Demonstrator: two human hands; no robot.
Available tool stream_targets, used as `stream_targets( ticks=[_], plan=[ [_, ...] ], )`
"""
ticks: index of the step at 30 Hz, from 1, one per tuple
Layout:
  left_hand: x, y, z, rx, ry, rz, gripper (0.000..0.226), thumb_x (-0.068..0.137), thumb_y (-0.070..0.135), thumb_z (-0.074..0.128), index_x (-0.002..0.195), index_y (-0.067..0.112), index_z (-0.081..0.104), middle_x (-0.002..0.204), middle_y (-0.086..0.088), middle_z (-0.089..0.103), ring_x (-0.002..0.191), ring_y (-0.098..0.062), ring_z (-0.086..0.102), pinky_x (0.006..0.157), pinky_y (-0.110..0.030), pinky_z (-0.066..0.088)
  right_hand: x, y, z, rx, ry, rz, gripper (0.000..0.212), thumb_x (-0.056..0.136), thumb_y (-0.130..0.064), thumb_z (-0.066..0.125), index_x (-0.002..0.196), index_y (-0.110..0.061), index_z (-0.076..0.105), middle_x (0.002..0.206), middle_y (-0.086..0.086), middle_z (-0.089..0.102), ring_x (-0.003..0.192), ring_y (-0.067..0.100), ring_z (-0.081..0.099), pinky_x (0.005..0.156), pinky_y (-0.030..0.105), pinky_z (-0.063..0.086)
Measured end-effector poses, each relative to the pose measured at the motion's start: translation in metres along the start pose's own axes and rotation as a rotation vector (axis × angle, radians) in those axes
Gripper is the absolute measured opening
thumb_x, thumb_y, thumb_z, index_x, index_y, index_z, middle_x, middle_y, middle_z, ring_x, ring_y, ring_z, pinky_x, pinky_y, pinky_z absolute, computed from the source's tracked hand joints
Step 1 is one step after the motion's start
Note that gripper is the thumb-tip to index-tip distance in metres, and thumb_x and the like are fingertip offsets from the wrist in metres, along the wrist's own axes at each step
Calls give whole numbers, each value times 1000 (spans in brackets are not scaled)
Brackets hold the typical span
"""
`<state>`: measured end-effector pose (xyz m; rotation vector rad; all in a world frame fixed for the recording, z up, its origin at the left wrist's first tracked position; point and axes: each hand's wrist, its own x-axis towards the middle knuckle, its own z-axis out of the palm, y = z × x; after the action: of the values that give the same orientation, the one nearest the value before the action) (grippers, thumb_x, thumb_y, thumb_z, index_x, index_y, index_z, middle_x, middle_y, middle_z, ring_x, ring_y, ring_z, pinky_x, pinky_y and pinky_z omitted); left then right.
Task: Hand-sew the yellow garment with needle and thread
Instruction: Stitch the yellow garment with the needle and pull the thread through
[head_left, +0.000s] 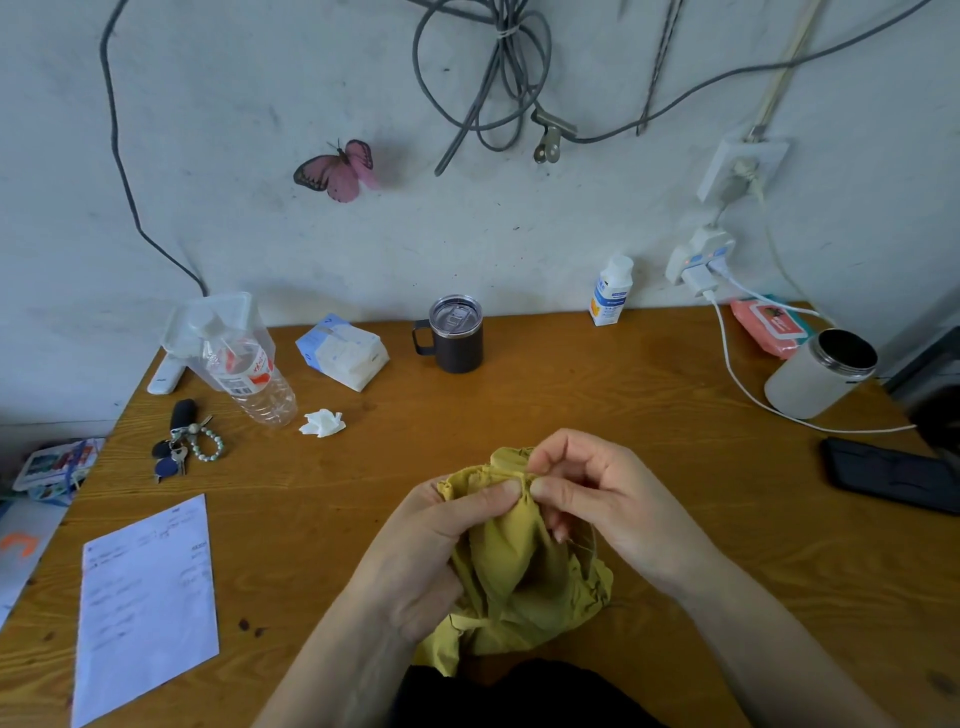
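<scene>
Garment (511, 571) edge held by left hand (441, 540); right hand (597, 493) pinches alongside.

readable text: none | paper sheet (148, 608), bench front-left: handwriting too faint | bottle label (244, 370), back-left: red print blurred | carton (610, 293), back edge: blurred

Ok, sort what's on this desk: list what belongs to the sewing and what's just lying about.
In use: yellow garment, left hand gripping it, right hand pinching its seam.
Lying about: mug, water bottle, keys, paper sheet, phone, crumpled tissue.
</scene>
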<state>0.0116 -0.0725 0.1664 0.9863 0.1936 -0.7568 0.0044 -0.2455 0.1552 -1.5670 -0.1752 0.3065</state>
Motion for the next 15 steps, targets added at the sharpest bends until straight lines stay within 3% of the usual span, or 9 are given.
stream_targets(
  ticks=[3, 7, 11, 13, 15],
  plan=[
    [2, 1, -3, -3, 41, 19, 24, 72, 10, 69, 87, -9, 71, 83, -23, 71, 75, -29, 70, 73, -36, 60, -1, 2, -2, 2, -18, 6, 9, 90, -11, 53, 95, -13, 60, 70, -3, 64, 68, 10, 61, 64, 19, 50],
    [4, -3, -1, 51, 78, 28, 16, 72, 9, 69, 81, -3, 75, 81, -20, 73, 74, -28, 71, 67, -33, 59, 1, 3, 2, -18, -16, -10, 15, 92, 0, 48, 93, -13, 55, 65, -6, 61, 65, 6, 59, 60, 18, 48],
    [5, -5, -2, 58, 115, 49, 13, 72, 8, 69, 78, -2, 75, 78, -20, 73, 70, -27, 72, 63, -31, 58, 4, 2, 3, -151, 26, -27, 5, 89, -20, 57, 93, -18, 58, 71, -7, 64, 58, 9, 59, 58, 18, 47],
    [4, -5, -4, 54, 131, 61, 14, 72, 8, 69, 79, -1, 76, 80, -20, 74, 70, -28, 72, 61, -30, 58, 3, 1, 3, -336, 125, -118, 14, 82, -35, 59, 91, -24, 62, 77, -14, 63, 56, 7, 57, 57, 14, 44],
    [5, -5, -4, 73, 138, 77, 15, 71, 9, 69, 80, -1, 76, 83, -21, 74, 73, -28, 73, 62, -30, 58, 3, 1, 5, -501, 208, -268, 17, 81, -38, 60, 89, -24, 66, 83, -16, 60, 60, 8, 54, 58, 12, 41]
  ],
)
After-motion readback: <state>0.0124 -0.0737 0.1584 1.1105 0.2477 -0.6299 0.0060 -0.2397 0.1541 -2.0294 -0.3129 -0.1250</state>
